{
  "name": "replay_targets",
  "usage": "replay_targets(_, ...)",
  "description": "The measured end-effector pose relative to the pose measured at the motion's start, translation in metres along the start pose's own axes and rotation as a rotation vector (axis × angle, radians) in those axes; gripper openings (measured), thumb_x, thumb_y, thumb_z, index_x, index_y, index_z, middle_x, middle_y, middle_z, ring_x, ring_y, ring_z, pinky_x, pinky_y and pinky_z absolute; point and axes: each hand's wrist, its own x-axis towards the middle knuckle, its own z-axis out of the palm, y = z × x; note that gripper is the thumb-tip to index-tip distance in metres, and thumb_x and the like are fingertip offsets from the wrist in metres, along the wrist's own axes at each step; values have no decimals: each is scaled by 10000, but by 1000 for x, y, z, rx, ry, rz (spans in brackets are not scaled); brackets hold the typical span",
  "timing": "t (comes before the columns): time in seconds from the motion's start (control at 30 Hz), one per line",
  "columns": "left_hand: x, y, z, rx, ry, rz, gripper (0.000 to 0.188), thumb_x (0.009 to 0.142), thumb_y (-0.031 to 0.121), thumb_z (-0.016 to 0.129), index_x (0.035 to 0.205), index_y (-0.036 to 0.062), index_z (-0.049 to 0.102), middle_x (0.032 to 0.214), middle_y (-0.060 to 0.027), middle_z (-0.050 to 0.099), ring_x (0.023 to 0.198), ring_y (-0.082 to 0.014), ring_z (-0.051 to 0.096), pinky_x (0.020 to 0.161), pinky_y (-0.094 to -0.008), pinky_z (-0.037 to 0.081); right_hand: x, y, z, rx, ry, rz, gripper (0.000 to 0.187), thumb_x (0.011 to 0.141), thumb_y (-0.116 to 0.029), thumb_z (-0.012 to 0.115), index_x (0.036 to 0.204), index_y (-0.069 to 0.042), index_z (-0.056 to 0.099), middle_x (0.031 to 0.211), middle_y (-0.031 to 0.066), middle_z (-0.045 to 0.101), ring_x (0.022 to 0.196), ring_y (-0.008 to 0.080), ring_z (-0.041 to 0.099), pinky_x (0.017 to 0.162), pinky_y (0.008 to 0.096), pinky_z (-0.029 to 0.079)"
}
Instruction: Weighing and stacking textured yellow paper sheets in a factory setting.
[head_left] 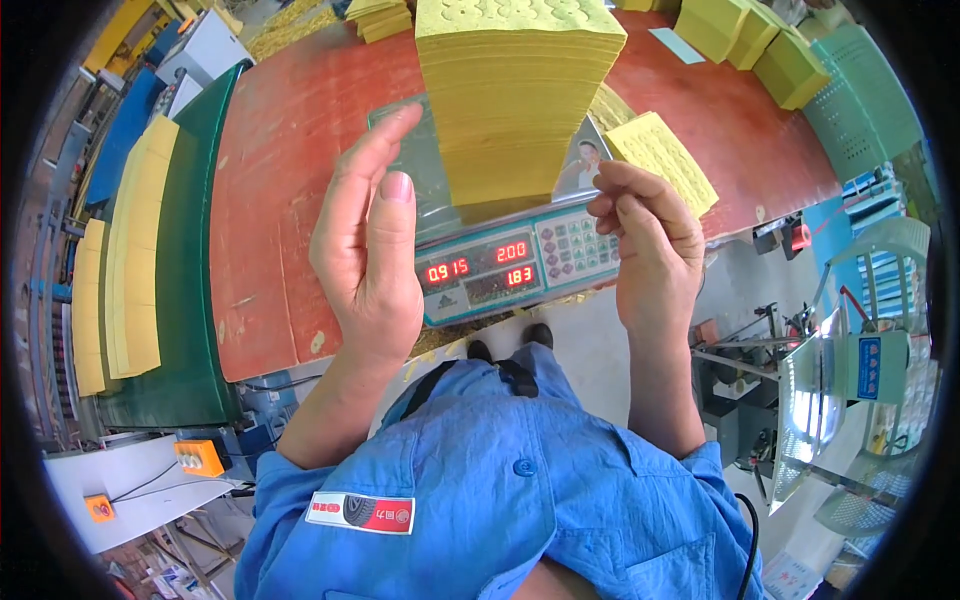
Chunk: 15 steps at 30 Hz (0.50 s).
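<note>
A tall stack of yellow paper sheets (505, 110) with a punched pattern on top stands on the plate of a digital scale (480, 290). The scale's red digits are lit, and its keypad is at the right. My left hand (370, 245) is raised left of the stack, open, with its fingers stretched out and the thumb up. On the other side my right hand (655, 245) has loosely bent fingers and nothing visible in it. Both hands look apart from the paper. A smaller pile of yellow sheets (660, 165) lies beyond the right hand.
The scale rests on a red table (270, 240). More yellow stacks (790, 70) are at its far right, and another yellow stack (380, 18) is at the back. On the left, long yellow bundles (140, 250) lie on a green surface (195, 260). Metal machinery (810, 400) stands at the right.
</note>
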Motion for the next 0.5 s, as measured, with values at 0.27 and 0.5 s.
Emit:
replay_targets(0.27,-1,0,3,-40,11,-25,352,1042,101,463,1338,-61,563,1348,-166,597,1278,-215,539,1095,-347,389,3,0,4,17,-9,36,242,960,5,531,1139,36,691,1033,63,682,883,117,639,774,259,496)
replay_targets(0.5,21,9,14,-128,48,26,297,1016,23,503,1285,-67,589,1327,-168,607,1265,-216,548,1080,-344,404,12,-9,13,57,-37,45,235,959,9,531,1125,36,693,1028,55,675,880,113,636,778,263,495)
